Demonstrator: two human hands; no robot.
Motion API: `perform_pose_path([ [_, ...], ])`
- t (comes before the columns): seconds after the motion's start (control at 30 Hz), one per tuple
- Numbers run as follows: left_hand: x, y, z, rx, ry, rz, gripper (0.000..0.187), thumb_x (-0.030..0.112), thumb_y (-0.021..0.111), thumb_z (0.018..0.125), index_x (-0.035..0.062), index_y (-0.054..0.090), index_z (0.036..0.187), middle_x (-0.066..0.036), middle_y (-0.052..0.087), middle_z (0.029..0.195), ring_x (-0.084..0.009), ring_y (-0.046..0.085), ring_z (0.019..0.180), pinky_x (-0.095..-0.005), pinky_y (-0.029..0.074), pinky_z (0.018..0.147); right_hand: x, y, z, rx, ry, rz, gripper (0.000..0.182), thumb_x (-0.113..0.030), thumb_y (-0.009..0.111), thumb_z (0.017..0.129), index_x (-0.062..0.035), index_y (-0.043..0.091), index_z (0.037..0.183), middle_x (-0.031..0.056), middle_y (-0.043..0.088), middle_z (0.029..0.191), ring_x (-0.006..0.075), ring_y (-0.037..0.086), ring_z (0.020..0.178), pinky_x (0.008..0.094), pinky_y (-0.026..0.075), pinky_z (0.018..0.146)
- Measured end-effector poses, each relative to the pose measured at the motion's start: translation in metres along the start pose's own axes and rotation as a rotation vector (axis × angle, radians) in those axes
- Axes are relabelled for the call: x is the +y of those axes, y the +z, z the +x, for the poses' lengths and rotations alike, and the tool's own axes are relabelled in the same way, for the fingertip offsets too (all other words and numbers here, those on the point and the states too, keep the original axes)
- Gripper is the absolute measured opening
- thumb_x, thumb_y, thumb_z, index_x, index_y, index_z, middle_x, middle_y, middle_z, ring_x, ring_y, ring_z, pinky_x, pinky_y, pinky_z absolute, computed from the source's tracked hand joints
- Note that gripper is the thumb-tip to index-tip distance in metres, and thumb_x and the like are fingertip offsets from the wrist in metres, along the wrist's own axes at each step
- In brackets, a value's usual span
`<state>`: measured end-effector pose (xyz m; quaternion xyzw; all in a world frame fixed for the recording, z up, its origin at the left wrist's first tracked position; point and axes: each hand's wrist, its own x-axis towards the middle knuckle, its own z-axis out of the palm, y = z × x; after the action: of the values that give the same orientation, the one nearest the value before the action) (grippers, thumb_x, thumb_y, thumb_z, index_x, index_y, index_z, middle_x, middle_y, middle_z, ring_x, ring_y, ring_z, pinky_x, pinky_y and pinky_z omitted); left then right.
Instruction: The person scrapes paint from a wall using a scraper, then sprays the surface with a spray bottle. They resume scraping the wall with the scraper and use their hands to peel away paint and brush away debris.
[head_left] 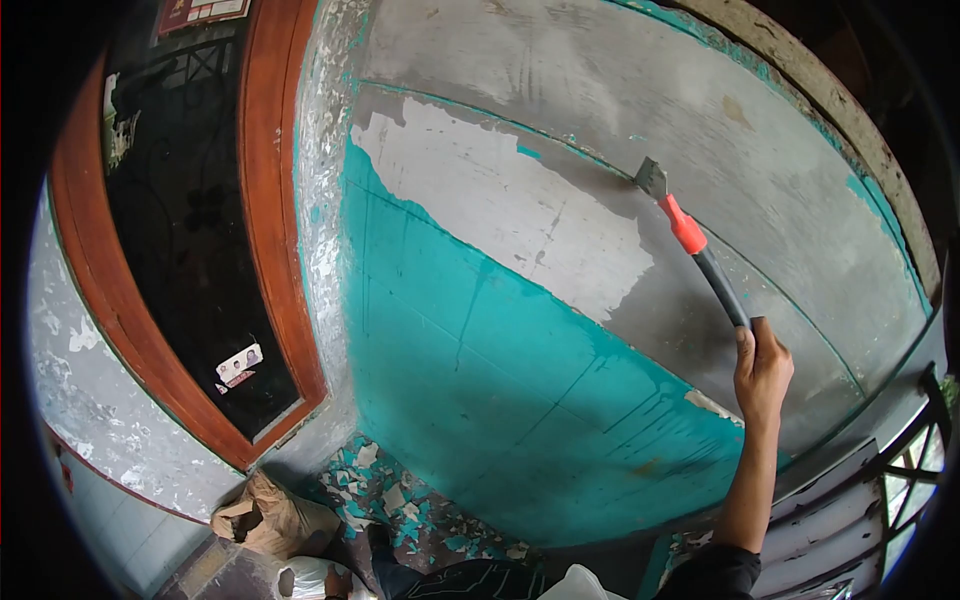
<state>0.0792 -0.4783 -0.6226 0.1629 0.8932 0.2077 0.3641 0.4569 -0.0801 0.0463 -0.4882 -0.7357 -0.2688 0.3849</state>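
My right hand point(763, 370) is raised at the right, its fingers wrapped round the black handle of a long scraper point(685, 226) with a red collar. The flat metal blade points up and left, and its tip is at a groove line in the grey part of the wall point(560, 60). Below the groove, a pale patch point(500, 185) of stripped surface borders the turquoise paint point(470, 360), which has dark drip streaks. I do not see my left hand.
Turquoise and white paint flakes point(400, 500) litter the floor along the wall. A crumpled brown sack point(280, 515) and a white bag point(310, 580) sit at the lower left. A wood-framed dark door panel point(185, 230) stands left; metal bars point(915, 450) are at right.
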Motion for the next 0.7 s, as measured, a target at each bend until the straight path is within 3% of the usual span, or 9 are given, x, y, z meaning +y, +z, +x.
perform_pose_path([
  [0.07, -0.031, 0.009, 0.015, -0.006, 0.047, 0.071, 0.074, 0.034, 0.07, 0.081, -0.0046, 0.04, 0.136, -0.033, 0.06, 0.117, -0.0447, 0.057, 0.113, -0.0464, 0.047, 0.096, -0.008, 0.006, 0.002, 0.001, -0.01, -0.013, 0.027, -0.031, 0.061, 0.092, -0.0048, 0.058, 0.085, 0.019, 0.056, 0.069, 0.0408, 0.057, 0.064, 0.043, 0.044, 0.057],
  [0.3, -0.039, 0.014, 0.014, 0.009, -0.007, 0.03, 0.074, 0.034, 0.069, 0.083, -0.0059, 0.038, 0.137, -0.033, 0.058, 0.12, -0.0445, 0.056, 0.115, -0.0459, 0.047, 0.096, -0.011, -0.003, 0.003, 0.052, -0.087, -0.055, 0.03, -0.035, 0.06, 0.093, -0.0055, 0.058, 0.087, 0.0182, 0.058, 0.071, 0.0413, 0.057, 0.065, 0.044, 0.044, 0.057],
  [0.43, -0.049, 0.018, 0.014, -0.013, 0.022, 0.064, 0.075, 0.034, 0.068, 0.084, -0.006, 0.036, 0.139, -0.034, 0.056, 0.122, -0.0442, 0.055, 0.117, -0.0458, 0.046, 0.098, -0.01, 0.005, 0.006, -0.032, 0.076, 0.034, 0.034, -0.037, 0.056, 0.095, -0.0048, 0.058, 0.088, 0.02, 0.055, 0.066, 0.0421, 0.055, 0.063, 0.0431, 0.043, 0.056],
  [0.53, -0.044, 0.025, 0.022, -0.001, 0.095, 0.086, 0.073, 0.032, 0.067, 0.085, -0.006, 0.036, 0.138, -0.034, 0.056, 0.124, -0.0436, 0.054, 0.118, -0.0454, 0.046, 0.098, -0.016, 0.013, 0.009, 0.002, 0.049, 0.055, 0.032, -0.036, 0.056, 0.096, -0.0052, 0.059, 0.088, 0.0206, 0.054, 0.065, 0.0426, 0.055, 0.062, 0.0439, 0.043, 0.056],
  [0.6, 0.002, 0.009, -0.003, -0.061, 0.003, 0.118, 0.078, 0.038, 0.072, 0.078, 0.0001, 0.039, 0.138, -0.03, 0.065, 0.106, -0.0444, 0.062, 0.102, -0.0498, 0.049, 0.088, -0.019, 0.015, 0.008, 0.005, 0.045, 0.068, 0.031, -0.036, 0.057, 0.095, -0.0055, 0.059, 0.088, 0.0205, 0.055, 0.065, 0.0427, 0.055, 0.062, 0.0439, 0.043, 0.056],
  [0.7, 0.02, 0.005, -0.002, -0.055, 0.113, 0.101, 0.074, 0.039, 0.069, 0.079, 0.002, 0.04, 0.137, -0.029, 0.064, 0.108, -0.0458, 0.061, 0.103, -0.051, 0.049, 0.089, -0.033, 0.022, 0.015, 0.005, 0.046, 0.072, 0.031, -0.035, 0.058, 0.094, -0.0059, 0.058, 0.085, 0.0199, 0.056, 0.065, 0.0424, 0.055, 0.062, 0.0448, 0.043, 0.056],
])
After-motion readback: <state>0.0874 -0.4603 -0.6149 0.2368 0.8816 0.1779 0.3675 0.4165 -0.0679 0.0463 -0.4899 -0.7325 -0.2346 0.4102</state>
